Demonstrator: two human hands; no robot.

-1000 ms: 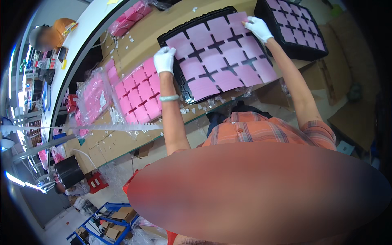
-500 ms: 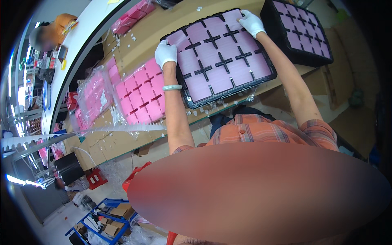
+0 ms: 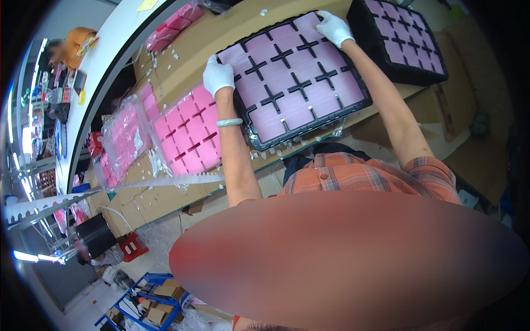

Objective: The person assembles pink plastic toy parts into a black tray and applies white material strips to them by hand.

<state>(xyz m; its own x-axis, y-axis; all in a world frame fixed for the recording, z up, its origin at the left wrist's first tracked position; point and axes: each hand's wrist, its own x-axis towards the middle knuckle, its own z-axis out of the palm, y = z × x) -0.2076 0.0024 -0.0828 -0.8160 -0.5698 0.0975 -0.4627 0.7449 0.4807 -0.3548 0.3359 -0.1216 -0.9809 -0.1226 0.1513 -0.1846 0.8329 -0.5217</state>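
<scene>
A black tray (image 3: 366, 102) stands before me, lined with a pale pink foam sheet (image 3: 291, 95) through which black cross-shaped dividers show. At the tray's far left corner, my white-gloved left hand (image 3: 219, 76) is closed over the rim. My right hand (image 3: 334, 30), gloved likewise, grips the far right corner, its fingertips by the sheet's edge. Beside the left forearm lies a brighter pink slotted foam sheet (image 3: 189, 131).
A similar black tray (image 3: 395, 42) with pink lining stands at the right. Plastic-wrapped pink foam (image 3: 124, 132) lies left on the cardboard-covered table (image 3: 165, 197), among white scraps. Beyond a white bench (image 3: 113, 52) is a person in orange (image 3: 80, 45). A blue cart (image 3: 132, 306) holds boxes.
The pink sheet lies flatter at the tray's far left, where the dividers now show more fully. Both hands have shifted slightly left along with the tray's far edge.
</scene>
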